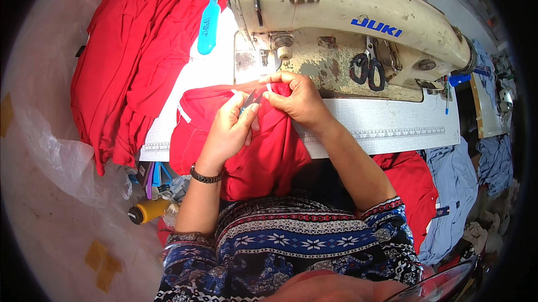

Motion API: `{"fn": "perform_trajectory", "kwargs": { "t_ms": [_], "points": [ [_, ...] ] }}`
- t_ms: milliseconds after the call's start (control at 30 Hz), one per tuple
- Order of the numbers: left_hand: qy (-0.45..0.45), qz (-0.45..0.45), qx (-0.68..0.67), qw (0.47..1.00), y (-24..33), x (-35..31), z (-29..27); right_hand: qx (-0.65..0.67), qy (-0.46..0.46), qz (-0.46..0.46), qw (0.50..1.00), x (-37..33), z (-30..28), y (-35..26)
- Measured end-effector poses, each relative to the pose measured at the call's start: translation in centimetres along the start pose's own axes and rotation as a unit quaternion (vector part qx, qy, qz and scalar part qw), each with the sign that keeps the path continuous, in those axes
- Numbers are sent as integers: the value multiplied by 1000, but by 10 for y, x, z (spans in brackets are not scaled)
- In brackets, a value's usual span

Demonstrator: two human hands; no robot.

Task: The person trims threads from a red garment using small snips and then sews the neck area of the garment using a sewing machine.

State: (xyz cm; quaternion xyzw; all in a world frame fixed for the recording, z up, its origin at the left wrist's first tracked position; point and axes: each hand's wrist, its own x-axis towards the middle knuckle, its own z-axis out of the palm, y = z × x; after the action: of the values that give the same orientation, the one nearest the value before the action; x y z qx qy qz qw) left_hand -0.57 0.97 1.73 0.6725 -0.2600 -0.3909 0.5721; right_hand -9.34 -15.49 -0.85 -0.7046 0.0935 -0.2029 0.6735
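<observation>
A red garment (224, 162) lies bunched over the table's front edge below the sewing machine (336, 10). My left hand (230, 125) is closed around small thread snips (253, 99), their pointed blades angled up toward my other hand. Close by on the right, my right hand (300, 100) pinches the garment's upper edge between thumb and fingers. A small white piece shows at that edge by my right fingertips, and a white strip (184, 114) sits on the garment's left side. What the blade tips touch is too small to tell.
A heap of red garments (134, 50) covers the left side. Black-handled scissors (369, 68) rest against the machine. A blue tag (208, 27) hangs at its left end. Rulers (381, 133) run along the white tabletop. Light blue clothes (451, 190) hang right; a yellow bottle (150, 211) lies lower left.
</observation>
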Motion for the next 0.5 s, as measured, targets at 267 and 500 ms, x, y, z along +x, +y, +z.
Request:
{"fn": "perform_trajectory", "kwargs": {
  "t_ms": [267,500],
  "points": [
    [119,188,166,961,-9,4,1,14,-15,18,1000,1,-2,-4],
    [193,306,302,882,-7,6,-4,112,-37,88,989,3,-6,-1]
  ]
}}
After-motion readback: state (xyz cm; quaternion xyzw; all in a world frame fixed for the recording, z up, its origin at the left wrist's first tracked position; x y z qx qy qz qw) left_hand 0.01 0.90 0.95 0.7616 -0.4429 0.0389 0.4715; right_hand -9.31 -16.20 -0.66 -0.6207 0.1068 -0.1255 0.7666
